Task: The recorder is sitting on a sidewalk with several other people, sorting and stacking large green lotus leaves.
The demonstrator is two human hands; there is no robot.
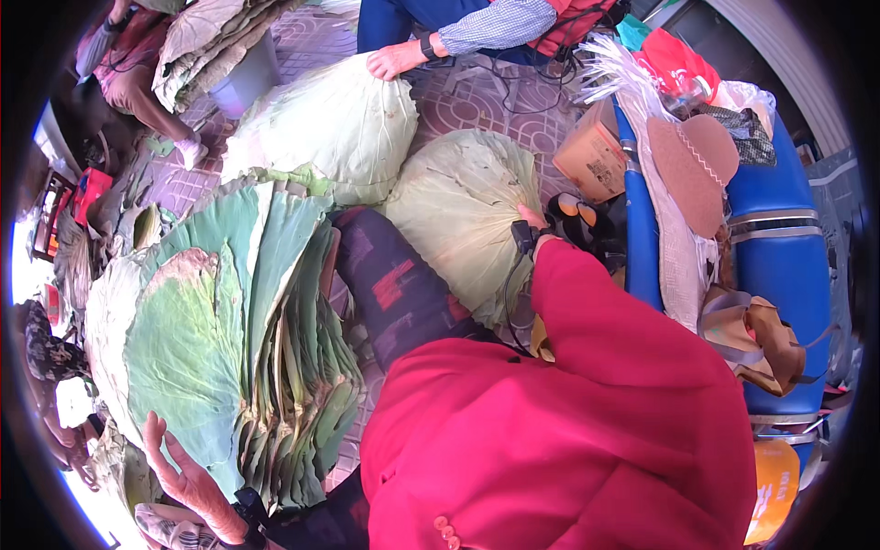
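My left hand [187, 482] is raised at the lower left with its fingers apart, beside a thick stack of large green leaves [189, 344]. Brown stem ends of that stack face my lap, and a paler leaf lies along its left side. At the upper centre, my right hand [533, 218] grips the gathered stem end of a pale, fan-shaped leaf bundle [460, 199], its fingers partly hidden by the leaf edge and the wrist device. Beyond it lies another whitish leaf bundle [330, 124], with a co-worker's hand [397, 60] resting on its top edge.
Blue plastic drums [777, 268] stand on the right, with a brown felt hat [694, 165], white strips [612, 72] and a paper bag [770, 344]. A cardboard box [591, 155] sits on the patterned paving [474, 96]. Dried leaves [206, 45] top a grey bucket [246, 79]; another person sits nearby.
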